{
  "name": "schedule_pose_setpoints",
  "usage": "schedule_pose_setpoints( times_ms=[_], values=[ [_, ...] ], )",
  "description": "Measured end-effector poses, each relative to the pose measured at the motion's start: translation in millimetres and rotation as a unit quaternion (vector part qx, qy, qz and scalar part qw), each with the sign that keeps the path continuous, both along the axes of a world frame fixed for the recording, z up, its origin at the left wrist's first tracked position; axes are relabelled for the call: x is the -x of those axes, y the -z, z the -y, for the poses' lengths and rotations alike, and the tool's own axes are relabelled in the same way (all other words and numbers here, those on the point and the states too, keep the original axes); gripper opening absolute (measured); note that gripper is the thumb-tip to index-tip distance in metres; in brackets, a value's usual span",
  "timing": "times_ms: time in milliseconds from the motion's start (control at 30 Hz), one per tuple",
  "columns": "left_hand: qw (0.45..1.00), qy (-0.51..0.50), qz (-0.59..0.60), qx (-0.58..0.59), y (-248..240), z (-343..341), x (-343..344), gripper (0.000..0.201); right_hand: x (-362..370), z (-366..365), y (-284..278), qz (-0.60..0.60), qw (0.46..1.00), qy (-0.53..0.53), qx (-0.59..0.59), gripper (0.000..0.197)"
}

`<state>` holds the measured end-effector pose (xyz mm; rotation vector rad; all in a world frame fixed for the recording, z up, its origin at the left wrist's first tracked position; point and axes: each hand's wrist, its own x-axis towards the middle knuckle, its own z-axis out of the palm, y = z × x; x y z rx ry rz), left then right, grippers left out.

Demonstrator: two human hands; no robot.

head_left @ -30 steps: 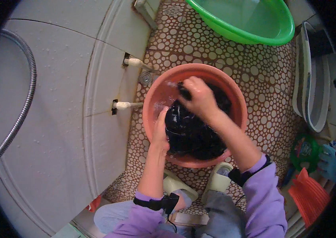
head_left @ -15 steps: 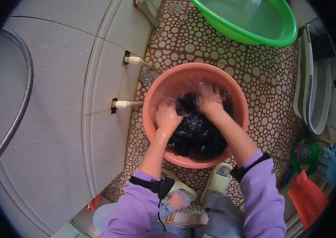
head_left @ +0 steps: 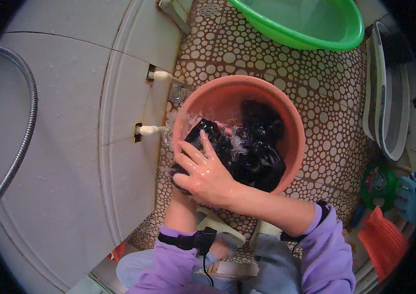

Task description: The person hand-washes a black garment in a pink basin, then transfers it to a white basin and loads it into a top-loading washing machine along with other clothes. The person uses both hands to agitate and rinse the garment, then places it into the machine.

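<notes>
A heap of wet black cloth (head_left: 259, 159) lies in water in a pink basin (head_left: 296, 125) on the floor. My left hand (head_left: 223, 129) is mostly hidden under one bunched part of the cloth, at the basin's left side; a few fingers show past the bunch, curled around it. Across that bunch lies my right hand (head_left: 208, 179), its fingers spread over the cloth and the left wrist. Water splashes around the cloth and over the basin's left rim.
A green basin (head_left: 286, 36) of cloudy water stands at the far side. Two white pipe fittings (head_left: 151, 130) stick out from the tiled panel at left, by a floor drain (head_left: 176, 94). Grey-white basins (head_left: 389, 98) lean at right, near red (head_left: 384, 242) and blue gloves (head_left: 408, 201).
Both hands have come up out of the water. The left has drawn part of the cloth to the basin's left side, and the right has crossed over leftward onto it.
</notes>
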<state>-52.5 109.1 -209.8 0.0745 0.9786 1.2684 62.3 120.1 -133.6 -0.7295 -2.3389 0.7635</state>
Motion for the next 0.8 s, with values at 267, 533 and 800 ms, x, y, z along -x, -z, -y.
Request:
schedule_pose_setpoints(
  times_ms=[267,533,800],
  values=[
    [0.972,-0.005,-0.228,0.061,6.1,-7.8,-17.2,0.043,-30.1,-65.2,61.2,-0.086,0.979,0.180,0.048,0.042],
    [0.686,0.263,-0.662,0.147,-4.1,14.0,-18.9,0.071,-93.0,-53.1,117.4,0.257,0.930,0.242,0.101,0.079],
    [0.710,0.307,-0.630,0.073,45.2,-11.2,-9.7,0.056,-83.1,-76.1,150.6,0.371,0.909,0.154,0.110,0.069]
  ],
)
